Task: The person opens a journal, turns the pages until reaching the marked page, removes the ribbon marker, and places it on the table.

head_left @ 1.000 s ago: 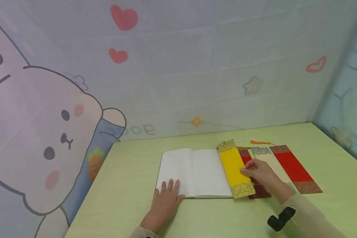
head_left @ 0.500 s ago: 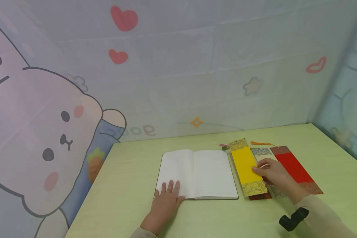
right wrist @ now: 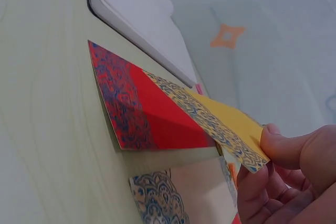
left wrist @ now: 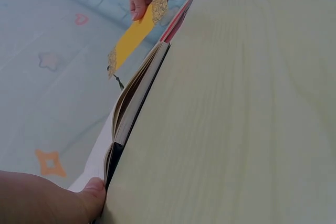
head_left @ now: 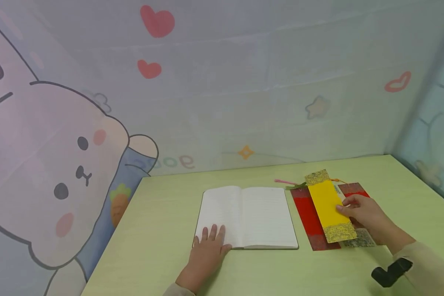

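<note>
My right hand (head_left: 368, 216) pinches a yellow bookmark (head_left: 326, 203) with patterned ends by its right edge, between thumb and fingers. It is raised above the table, over a red bookmark (head_left: 307, 211) and a cream bookmark (right wrist: 202, 184) lying there. A second red bookmark (head_left: 357, 188) is partly hidden behind the yellow one and the hand. On the lower left page of an open notebook (head_left: 270, 213) rests my left hand (head_left: 207, 253), fingers straight and spread. The left wrist view shows its thumb (left wrist: 93, 195) at the notebook's near edge.
Tassels stick out beyond the bookmarks' far ends: a pink tassel (head_left: 285, 181), a dark green one and an orange one. The light green table (head_left: 163, 213) meets a printed cloth backdrop (head_left: 214, 102) along its far edge.
My right hand has carried the yellow bookmark rightward, off the notebook's right page and past the left red bookmark, which now shows more fully. The left hand stays in place.
</note>
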A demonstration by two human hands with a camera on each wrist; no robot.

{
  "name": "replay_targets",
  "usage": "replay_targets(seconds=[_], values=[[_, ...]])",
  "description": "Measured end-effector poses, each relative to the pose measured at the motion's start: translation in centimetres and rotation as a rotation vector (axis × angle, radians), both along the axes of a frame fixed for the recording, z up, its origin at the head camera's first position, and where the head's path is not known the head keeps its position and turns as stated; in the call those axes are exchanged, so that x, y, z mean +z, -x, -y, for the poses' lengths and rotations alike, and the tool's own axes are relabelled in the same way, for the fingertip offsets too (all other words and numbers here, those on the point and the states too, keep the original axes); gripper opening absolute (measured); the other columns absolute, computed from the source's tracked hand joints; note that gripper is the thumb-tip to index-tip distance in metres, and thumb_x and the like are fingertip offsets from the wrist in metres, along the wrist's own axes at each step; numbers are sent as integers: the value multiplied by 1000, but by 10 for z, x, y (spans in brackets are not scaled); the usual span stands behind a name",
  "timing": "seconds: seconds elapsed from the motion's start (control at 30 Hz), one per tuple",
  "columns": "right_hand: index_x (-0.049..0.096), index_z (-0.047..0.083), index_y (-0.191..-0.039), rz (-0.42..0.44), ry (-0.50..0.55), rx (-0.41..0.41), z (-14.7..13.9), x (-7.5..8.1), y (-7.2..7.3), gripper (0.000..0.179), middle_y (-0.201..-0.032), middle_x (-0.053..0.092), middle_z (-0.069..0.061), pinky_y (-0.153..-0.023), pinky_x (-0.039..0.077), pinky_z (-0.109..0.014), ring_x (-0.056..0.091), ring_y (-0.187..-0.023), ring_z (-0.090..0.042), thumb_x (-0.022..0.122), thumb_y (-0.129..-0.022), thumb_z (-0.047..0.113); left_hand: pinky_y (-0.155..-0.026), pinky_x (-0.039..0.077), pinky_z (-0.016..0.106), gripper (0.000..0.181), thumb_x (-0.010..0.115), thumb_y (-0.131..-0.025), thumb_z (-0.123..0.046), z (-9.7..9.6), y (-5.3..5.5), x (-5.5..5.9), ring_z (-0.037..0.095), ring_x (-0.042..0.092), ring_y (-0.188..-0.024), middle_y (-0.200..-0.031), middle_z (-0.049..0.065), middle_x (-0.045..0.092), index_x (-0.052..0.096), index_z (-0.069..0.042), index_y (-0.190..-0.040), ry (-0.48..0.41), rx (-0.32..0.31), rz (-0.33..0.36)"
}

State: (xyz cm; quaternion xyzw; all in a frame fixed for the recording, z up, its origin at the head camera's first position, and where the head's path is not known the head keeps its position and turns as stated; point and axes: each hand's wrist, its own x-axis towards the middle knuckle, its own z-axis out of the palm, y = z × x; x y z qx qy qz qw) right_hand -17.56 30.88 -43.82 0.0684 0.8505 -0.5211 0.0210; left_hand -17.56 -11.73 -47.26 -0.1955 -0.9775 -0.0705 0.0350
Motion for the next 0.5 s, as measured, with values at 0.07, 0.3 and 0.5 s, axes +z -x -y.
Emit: replay_targets(seconds=[0.07, 0.3, 0.5], values=[[42, -8, -115, -3, 19, 5, -5, -2, -1, 57, -90, 55, -10, -61, 51, -32, 55, -69, -21, 63, -88, 38, -96, 29, 63, 57, 43, -96, -43, 0, -1, 1, 44, 34, -128, -140, 20, 41, 42, -6, -139, 5, -2, -5], [43, -10, -115, 31, -71, -29, -21, -10, -6, 63, -92, 52, -13, -59, 47, -29, 50, -72, -23, 62, -87, 43, -96, 29, 63, 56, 44, -95, -42, 2, -4, 2, 44, 35, -127, -139, 20, 42, 43, -6, -138, 6, -12, -11], [39, -10, -122, 93, -41, -94, -35, -11, -6, 75, -99, 52, -16, -63, 51, -29, 55, -76, -23, 63, -84, 50, -96, 29, 63, 56, 43, -96, -43, 5, -5, 1, 44, 34, -128, -140, 19, 41, 42, -6, -139, 13, -14, -13]])
